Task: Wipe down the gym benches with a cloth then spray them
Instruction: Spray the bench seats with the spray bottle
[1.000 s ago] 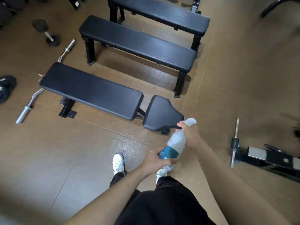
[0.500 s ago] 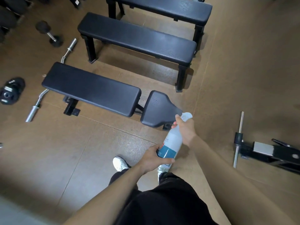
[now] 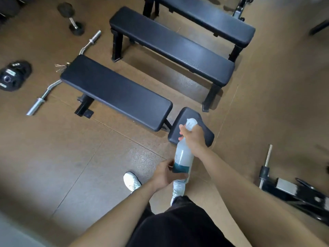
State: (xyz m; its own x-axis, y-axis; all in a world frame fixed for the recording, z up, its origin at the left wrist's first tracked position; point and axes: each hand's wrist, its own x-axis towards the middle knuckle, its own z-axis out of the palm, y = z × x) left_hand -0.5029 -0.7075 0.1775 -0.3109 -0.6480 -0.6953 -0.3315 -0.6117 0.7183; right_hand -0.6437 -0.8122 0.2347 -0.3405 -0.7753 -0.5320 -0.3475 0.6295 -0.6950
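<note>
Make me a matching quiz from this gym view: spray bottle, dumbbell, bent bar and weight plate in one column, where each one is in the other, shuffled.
1 spray bottle
2 dumbbell
3 bent bar
4 weight plate

A floor, far left edge of view
B gripped by left hand and right hand
C floor, top left, beyond the bar
D floor, partly hidden by the near bench's end

Pairs: 1-B, 2-C, 3-D, 4-A
</note>
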